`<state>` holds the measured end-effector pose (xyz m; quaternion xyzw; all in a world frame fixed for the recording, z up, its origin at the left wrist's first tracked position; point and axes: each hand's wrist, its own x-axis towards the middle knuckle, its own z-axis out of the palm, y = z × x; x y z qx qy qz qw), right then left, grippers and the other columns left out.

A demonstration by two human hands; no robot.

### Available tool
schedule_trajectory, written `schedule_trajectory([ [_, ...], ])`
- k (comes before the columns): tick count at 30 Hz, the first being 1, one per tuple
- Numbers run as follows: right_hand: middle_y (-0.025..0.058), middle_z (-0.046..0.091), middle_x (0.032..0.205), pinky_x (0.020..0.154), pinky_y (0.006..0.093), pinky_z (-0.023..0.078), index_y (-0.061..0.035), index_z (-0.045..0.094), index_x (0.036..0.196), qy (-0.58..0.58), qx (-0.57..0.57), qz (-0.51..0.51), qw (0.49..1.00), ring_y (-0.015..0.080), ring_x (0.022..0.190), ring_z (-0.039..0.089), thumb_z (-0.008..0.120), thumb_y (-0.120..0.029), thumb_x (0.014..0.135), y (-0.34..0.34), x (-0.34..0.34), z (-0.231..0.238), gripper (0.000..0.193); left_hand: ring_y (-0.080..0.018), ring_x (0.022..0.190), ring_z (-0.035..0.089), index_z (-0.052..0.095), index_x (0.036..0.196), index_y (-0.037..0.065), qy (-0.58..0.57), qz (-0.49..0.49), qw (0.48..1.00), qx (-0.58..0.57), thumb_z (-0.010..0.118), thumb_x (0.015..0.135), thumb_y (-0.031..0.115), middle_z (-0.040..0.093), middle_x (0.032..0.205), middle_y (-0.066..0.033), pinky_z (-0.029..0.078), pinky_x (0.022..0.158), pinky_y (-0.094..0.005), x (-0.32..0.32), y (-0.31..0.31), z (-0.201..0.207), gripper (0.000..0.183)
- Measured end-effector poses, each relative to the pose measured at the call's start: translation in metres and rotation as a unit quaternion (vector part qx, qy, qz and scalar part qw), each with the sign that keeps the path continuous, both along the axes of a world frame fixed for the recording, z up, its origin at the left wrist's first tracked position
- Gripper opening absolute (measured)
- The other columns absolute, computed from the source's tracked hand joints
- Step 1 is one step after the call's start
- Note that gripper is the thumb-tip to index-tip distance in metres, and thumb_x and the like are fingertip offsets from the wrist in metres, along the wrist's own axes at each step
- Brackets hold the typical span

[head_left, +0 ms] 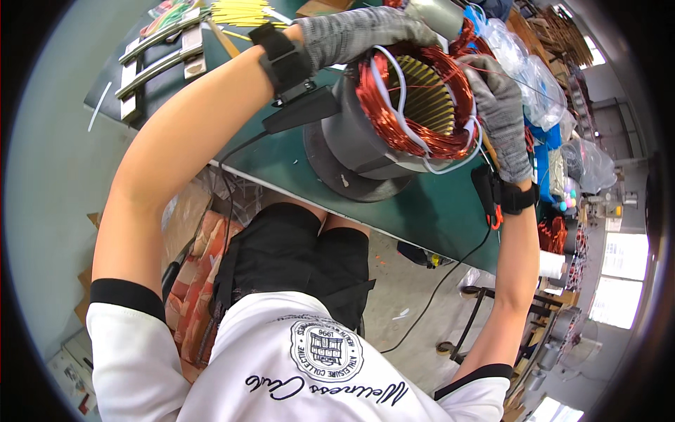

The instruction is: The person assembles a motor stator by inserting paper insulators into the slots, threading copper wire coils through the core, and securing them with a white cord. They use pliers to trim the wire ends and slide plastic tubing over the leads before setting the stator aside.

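Two gloved hands are gripping a motor stator (pixel 404 116) between them: left hand (pixel 358 35) on its far rim, right hand (pixel 500 112) on its copper winding (pixel 450 144), above the green worktop (pixel 436 211).

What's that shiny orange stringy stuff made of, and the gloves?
The coils look like copper wire with a glossy coating: thin reddish-orange strands that glint. The gloves on the left hand and right hand look like knitted fabric, speckled grey and matte.

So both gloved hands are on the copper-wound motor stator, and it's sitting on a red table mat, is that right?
Not quite. The table mat is dark green, not red, as the head view shows. The rest holds: the gloved left hand and gloved right hand are both on the copper-wound motor stator, which sits on that mat.
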<state>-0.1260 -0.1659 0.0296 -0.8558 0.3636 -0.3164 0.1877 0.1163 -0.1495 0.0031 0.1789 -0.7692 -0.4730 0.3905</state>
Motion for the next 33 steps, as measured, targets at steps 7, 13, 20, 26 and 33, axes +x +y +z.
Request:
schedule_trajectory([
  [7, 0.0089, 0.060, 0.080, 0.068, 0.0278, 0.046, -0.0045, 0.059, 0.095, 0.056, -0.003, 0.053, 0.997, 0.0179, 0.072, 0.059, 0.050, -0.016, 0.088, -0.006, -0.008, 0.008, 0.016, -0.0199, 0.117, 0.044, 0.049, 0.119, 0.001, -0.063, 0.047, 0.977, -0.199, 0.038, 0.093, 0.022, 0.048, 0.125, -0.0107, 0.032, 0.102, -0.0320, 0.002, 0.001, 0.001, 0.035],
  [13, 0.0128, 0.060, 0.081, 0.070, 0.0301, 0.047, -0.0028, 0.059, 0.095, 0.042, -0.122, 0.101, 0.987, 0.0250, 0.074, 0.059, 0.054, -0.015, 0.085, -0.006, 0.004, 0.015, 0.017, -0.0185, 0.117, 0.044, 0.048, 0.122, 0.005, -0.033, 0.077, 0.987, 0.139, 0.042, 0.092, 0.020, 0.048, 0.126, -0.0091, 0.033, 0.102, -0.0312, -0.014, 0.009, 0.018, 0.034],
  [20, 0.0036, 0.059, 0.082, 0.073, 0.0229, 0.045, -0.0024, 0.058, 0.095, 0.096, -0.044, 0.104, 0.989, 0.0091, 0.077, 0.055, 0.053, -0.013, 0.086, -0.003, -0.010, 0.022, 0.015, -0.0242, 0.123, 0.038, 0.043, 0.127, 0.012, -0.208, 0.051, 0.948, -0.237, 0.039, 0.092, 0.014, 0.039, 0.134, -0.0094, 0.032, 0.102, -0.0345, -0.008, 0.000, 0.026, 0.035],
  [26, 0.0057, 0.063, 0.082, 0.073, 0.0267, 0.047, -0.0024, 0.062, 0.096, 0.035, 0.071, 0.032, 0.996, 0.0123, 0.078, 0.058, 0.057, -0.017, 0.085, 0.002, -0.016, 0.011, 0.019, -0.0170, 0.111, 0.048, 0.051, 0.119, 0.003, -0.070, 0.066, 0.985, 0.145, 0.042, 0.093, 0.024, 0.052, 0.120, -0.0089, 0.036, 0.098, -0.0296, -0.015, 0.000, 0.017, 0.034],
  [33, 0.0037, 0.063, 0.084, 0.070, 0.0238, 0.047, -0.0027, 0.062, 0.098, 0.017, 0.057, 0.036, 0.998, 0.0089, 0.076, 0.057, 0.053, -0.019, 0.088, 0.003, -0.013, 0.008, 0.021, -0.0148, 0.109, 0.049, 0.051, 0.118, 0.003, -0.055, 0.066, 0.979, 0.183, 0.041, 0.093, 0.028, 0.053, 0.117, -0.0087, 0.037, 0.097, -0.0286, -0.016, 0.004, 0.021, 0.037],
])
